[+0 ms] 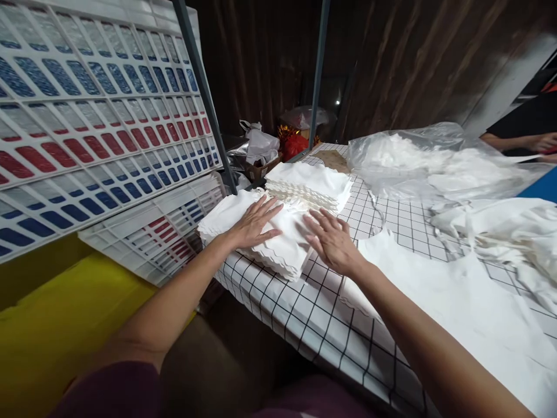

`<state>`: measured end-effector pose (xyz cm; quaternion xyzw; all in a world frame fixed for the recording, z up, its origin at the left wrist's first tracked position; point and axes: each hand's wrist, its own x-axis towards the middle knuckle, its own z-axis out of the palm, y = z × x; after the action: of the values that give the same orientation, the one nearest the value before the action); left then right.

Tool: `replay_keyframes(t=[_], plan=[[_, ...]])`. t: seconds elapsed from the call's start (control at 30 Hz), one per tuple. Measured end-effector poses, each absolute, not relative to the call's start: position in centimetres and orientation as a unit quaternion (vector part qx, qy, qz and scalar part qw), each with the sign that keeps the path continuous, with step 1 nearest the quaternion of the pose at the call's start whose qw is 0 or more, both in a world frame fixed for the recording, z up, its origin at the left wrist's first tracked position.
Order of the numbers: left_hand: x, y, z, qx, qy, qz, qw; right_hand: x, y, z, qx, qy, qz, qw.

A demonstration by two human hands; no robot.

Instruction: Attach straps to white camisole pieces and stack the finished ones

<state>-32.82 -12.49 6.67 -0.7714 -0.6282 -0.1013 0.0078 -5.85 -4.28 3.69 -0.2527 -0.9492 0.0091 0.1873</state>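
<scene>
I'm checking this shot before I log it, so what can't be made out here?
- Head view: the cloth stack under the left hand and right hand; the palms hide its top, and the layers are too fine to count.
- The plastic bag: glare blurs its white contents.
- A co-worker's hand: cut off by the right edge.
- The dark back corner: items too small and dim.

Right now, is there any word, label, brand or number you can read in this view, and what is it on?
No readable text anywhere.
White cloth stack under the left hand and right hand: plain, no print.
Second stack: plain.
Checked tablecloth: grid lines only.
Rack of red and blue packets: any print is too small and blurred to read.
Plastic bag: no label visible.
</scene>
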Motion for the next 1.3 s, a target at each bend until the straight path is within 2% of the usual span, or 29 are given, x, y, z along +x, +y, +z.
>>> replay_keyframes(t=[0.1, 0.27, 0.4, 0.5, 0.57, 0.63, 0.7, 0.8, 0.97, 1.1, 1.3], plan=[[-32.8, -12.3, 6.4, -0.781, -0.62, -0.069, -0.029, -6.2, -5.2, 3.6, -0.193, -0.969, 0.035, 0.152], [-33.8, -12.1, 4.5, -0.781, -0.62, -0.066, 0.003, -5.6, -5.7, 4.1, -0.256, -0.953, 0.083, 0.136], [-35.6, -10.3, 3.8, -0.784, -0.612, -0.097, 0.032, 0.5, -5.2, 4.3, -0.261, -0.943, 0.062, 0.199], [-33.5, -10.8, 5.4, -0.778, -0.609, -0.154, 0.024, 10.2, -6.1, 3.7, -0.404, -0.876, 0.099, 0.243], [-29.8, -12.0, 6.9, -0.759, -0.603, -0.238, 0.065, 17.5, -7.0, 2.8, -0.546, -0.768, 0.15, 0.3], [-25.0, -12.7, 7.6, -0.73, -0.597, -0.316, 0.103, 23.7, -7.8, 1.8, -0.685, -0.629, 0.181, 0.32], [-20.1, -12.3, 7.1, -0.751, -0.589, -0.298, 0.029, 27.8, -8.4, 0.7, -0.75, -0.553, 0.185, 0.312], [-14.4, -10.0, 4.7, -0.763, -0.613, -0.196, -0.068, 30.1, -8.6, -0.7, -0.773, -0.538, 0.183, 0.283], [-10.6, -4.3, 1.9, -0.657, -0.721, -0.128, -0.177, 30.1, -6.8, -2.3, -0.807, -0.534, 0.128, 0.218], [-9.6, -0.4, 1.4, -0.605, -0.763, -0.132, -0.184, 30.2, -5.6, -3.1, -0.802, -0.554, 0.116, 0.192], [-7.5, 2.0, 0.8, -0.595, -0.764, -0.151, -0.197, 30.1, -6.4, -3.0, -0.766, -0.577, 0.137, 0.248]])
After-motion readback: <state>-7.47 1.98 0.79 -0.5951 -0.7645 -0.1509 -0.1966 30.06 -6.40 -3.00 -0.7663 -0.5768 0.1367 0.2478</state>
